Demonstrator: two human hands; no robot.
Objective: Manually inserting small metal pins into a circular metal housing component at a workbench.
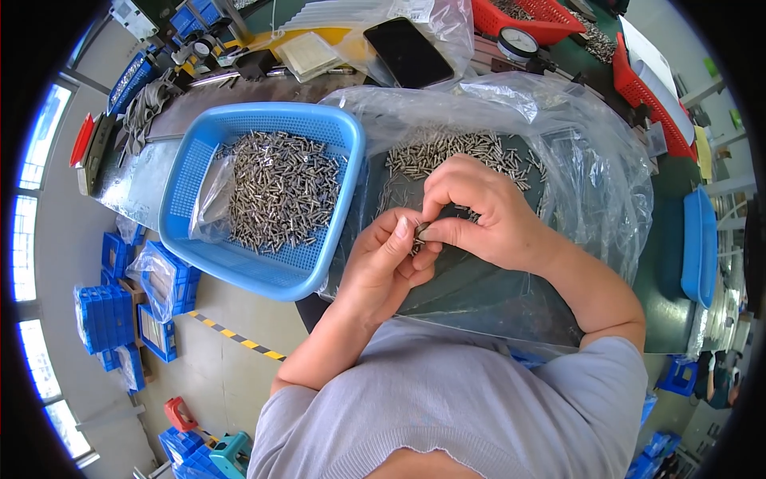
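Observation:
My left hand [391, 259] is curled around a few small metal pins [416, 247], held over the near part of the worktop. Thumb and forefinger of my right hand [479, 211] pinch at the same spot, touching one of the pins; the fingers hide most of it. Just beyond my hands lies a loose heap of metal pins [447, 152] on clear plastic sheeting. To the left stands a blue plastic basket [335, 120] holding a large pile of similar pins [279, 191] and a crumpled clear bag [214, 199].
A black phone [408, 53] lies on plastic bags at the back. Beside it are a dial gauge [518, 44] and a red basket [542, 28]. Another red basket [654, 88] stands far right, near a blue tray [699, 247]. Blue crates [104, 319] stack on the left floor.

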